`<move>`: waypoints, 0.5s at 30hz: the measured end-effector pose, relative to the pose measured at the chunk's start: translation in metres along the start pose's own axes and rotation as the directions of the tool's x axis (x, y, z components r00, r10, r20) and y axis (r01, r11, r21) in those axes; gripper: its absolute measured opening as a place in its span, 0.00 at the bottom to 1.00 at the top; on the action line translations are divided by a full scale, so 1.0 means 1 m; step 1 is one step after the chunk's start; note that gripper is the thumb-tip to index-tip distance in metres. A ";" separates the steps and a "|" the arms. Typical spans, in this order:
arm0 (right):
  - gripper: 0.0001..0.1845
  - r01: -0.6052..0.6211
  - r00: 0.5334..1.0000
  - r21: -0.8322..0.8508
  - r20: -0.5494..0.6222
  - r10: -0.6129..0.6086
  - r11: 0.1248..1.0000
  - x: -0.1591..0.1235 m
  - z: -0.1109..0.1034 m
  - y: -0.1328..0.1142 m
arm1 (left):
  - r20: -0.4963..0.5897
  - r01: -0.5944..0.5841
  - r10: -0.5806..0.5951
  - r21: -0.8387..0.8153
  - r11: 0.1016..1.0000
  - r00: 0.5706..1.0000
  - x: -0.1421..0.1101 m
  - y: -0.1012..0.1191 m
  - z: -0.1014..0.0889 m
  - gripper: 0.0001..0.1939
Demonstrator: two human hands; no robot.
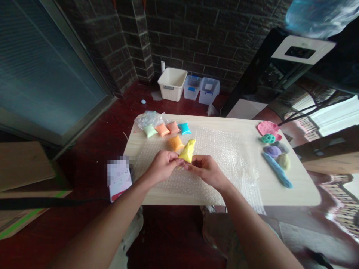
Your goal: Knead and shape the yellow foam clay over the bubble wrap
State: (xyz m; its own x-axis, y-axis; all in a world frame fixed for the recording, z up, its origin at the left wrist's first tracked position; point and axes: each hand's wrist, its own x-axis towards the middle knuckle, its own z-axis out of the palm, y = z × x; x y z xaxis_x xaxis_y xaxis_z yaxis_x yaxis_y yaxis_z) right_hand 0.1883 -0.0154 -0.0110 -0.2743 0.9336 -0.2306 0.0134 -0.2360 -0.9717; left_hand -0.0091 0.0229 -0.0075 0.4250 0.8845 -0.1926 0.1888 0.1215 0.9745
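Between my two hands, above the bubble wrap, is a yellow packet of modelling clay. My left hand pinches its lower left corner with thumb and fingers. On the other side, my right hand grips the lower right edge. Just beyond the packet lies an orange clay packet. Farther back sit a pale green packet, a light orange packet, a salmon packet and a blue packet in a row.
Crumpled clear plastic lies at the table's back left. Along the right side are pink clay, green clay, purple clay and a blue clay roll. A white bin stands on the floor behind the table.
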 end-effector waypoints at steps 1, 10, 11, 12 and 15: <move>0.23 0.001 1.000 -0.003 -0.006 -0.001 1.000 0.000 0.000 0.000 | -0.002 0.008 -0.008 -0.018 1.000 1.000 0.000 0.001 0.000 0.14; 0.23 0.008 1.000 -0.085 -0.013 -0.010 0.996 -0.002 0.000 -0.003 | -0.044 0.047 -0.052 -0.096 0.994 0.998 -0.001 -0.006 0.005 0.22; 0.23 0.004 1.000 -0.075 -0.006 -0.005 0.997 -0.002 0.000 -0.004 | -0.055 0.041 -0.046 -0.084 0.996 0.997 -0.001 -0.007 0.005 0.23; 0.23 0.000 1.000 -0.060 0.001 0.000 0.998 -0.003 0.001 -0.005 | -0.068 0.036 -0.040 -0.068 0.997 0.997 -0.001 -0.007 0.004 0.23; 0.24 -0.010 1.000 -0.022 0.009 0.010 1.000 -0.004 0.001 -0.010 | -0.080 0.017 -0.019 -0.022 1.000 0.997 -0.003 -0.005 0.002 0.23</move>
State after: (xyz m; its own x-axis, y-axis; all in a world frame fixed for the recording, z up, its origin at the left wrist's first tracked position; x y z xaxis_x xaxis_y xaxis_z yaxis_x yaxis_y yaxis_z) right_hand 0.1878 -0.0172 -0.0006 -0.2825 0.9289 -0.2397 0.0373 -0.2390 -0.9703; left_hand -0.0090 0.0188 -0.0119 0.3496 0.9151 -0.2010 0.1765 0.1463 0.9734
